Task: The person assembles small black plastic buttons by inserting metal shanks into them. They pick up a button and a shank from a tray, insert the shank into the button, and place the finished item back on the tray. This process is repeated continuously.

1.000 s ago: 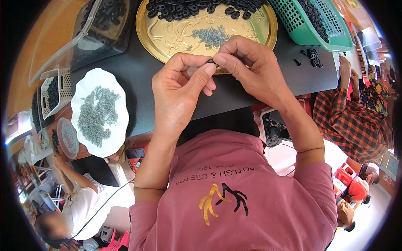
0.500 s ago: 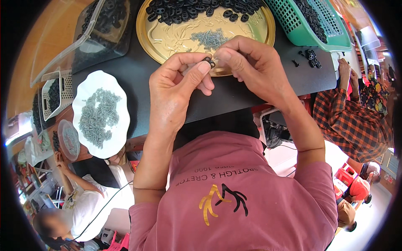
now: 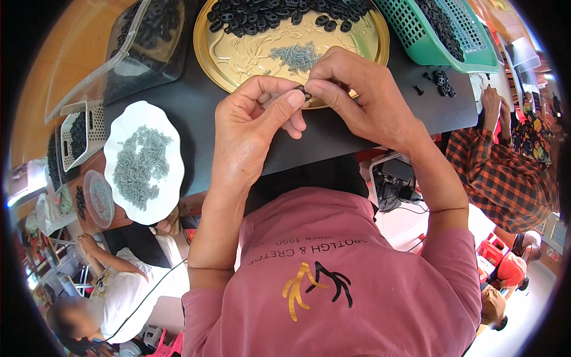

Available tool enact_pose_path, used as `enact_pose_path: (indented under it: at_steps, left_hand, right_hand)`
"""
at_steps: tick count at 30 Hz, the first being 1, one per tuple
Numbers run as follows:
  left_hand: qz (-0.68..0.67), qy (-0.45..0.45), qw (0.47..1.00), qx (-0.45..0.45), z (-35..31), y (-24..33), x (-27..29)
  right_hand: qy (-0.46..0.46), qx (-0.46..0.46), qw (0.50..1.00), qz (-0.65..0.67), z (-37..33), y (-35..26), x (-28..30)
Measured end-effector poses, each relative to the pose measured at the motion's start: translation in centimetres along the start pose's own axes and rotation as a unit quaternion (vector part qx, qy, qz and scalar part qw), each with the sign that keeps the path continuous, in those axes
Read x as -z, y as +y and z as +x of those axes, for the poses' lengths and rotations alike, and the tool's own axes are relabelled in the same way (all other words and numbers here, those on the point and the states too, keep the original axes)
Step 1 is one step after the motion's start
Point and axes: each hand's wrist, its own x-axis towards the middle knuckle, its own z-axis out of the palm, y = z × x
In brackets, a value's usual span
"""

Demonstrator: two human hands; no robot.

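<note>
I hold a small black piece with my left hand, pinched between thumb and forefinger, their tips nearly meeting. Its dark edge sticks out from the grip on the right, while thumb and finger cover most of the rest. My other left fingers curl loosely just to the near side of it.

The thumb and forefinger of my right hand come in narrowly from the right, right up beside the piece; I cannot tell whether they pinch it or something thin of their own.

Both grips are over the near rim of the gold tray, held above the dark table. A heap of metal springs lies on the tray just beyond my fingers, and black pieces crowd its far side, with patterned gold showing between.

To the left, a strip of tabletop separates my forearm from a white scalloped plate of springs. To the right, tabletop extends from my right hand to a few loose black parts, nearer than the green basket. The table's near edge crosses beneath my forearms.
</note>
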Motion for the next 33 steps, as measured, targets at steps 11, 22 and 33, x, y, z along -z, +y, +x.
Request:
enact_pose_path:
  at_steps: [11, 22, 33]
  left_hand:
    - [0.036, 0.018, 0.998, -0.055, -0.1, -0.2, -0.9]
    - [-0.001, 0.012, 1.000, -0.007, 0.5, -0.5, 0.4]
    - [-0.031, 0.018, 0.999, -0.009, 0.5, -0.5, 0.7]
  right_hand:
    - [0.044, -0.153, 0.977, 0.143, -0.7, -1.1, -1.3]
    - [0.036, -0.106, 0.994, 0.007, 1.1, 1.3, 1.3]
    - [-0.007, -0.010, 0.925, -0.379, 5.8, 7.3, 2.6]
